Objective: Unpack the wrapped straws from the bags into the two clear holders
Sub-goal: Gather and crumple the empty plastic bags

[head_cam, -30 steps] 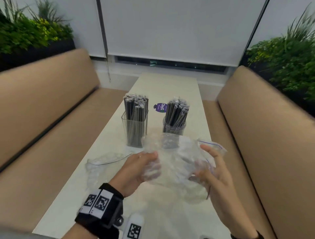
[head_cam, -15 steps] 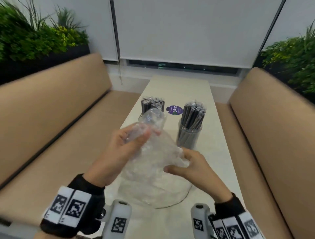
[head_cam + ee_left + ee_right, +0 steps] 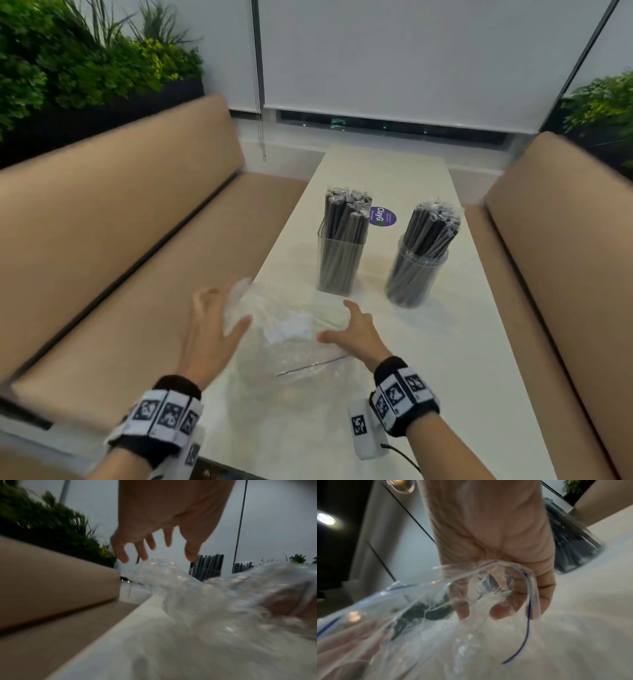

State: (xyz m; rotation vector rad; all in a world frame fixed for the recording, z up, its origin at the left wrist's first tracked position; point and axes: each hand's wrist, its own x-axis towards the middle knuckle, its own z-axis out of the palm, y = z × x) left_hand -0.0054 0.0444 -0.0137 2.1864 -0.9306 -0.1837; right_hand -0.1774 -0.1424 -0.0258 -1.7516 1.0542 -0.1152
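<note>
Two clear holders stand on the white table (image 3: 462,359), both packed with black wrapped straws: a square holder (image 3: 340,263) on the left and a round holder (image 3: 416,277) on the right. Nearer to me, crumpled clear zip bags (image 3: 284,339) lie on the table. My left hand (image 3: 219,308) hovers at the bags' left side, fingers spread; in the left wrist view the fingertips (image 3: 123,558) sit just over the crumpled bags (image 3: 171,577). My right hand (image 3: 334,320) rests on the bags' right side with fingers spread. In the right wrist view its fingers (image 3: 498,612) show through the film.
A purple round sticker (image 3: 382,216) lies between the holders at the back. Tan padded benches run along both sides, the left bench (image 3: 120,274) and the right bench (image 3: 565,274). Plants (image 3: 68,61) stand behind the benches. The bags lie near the table's left edge.
Both hands were holding the crumpled bag up in front of the holders. Now it lies on the table and both hands have spread their fingers.
</note>
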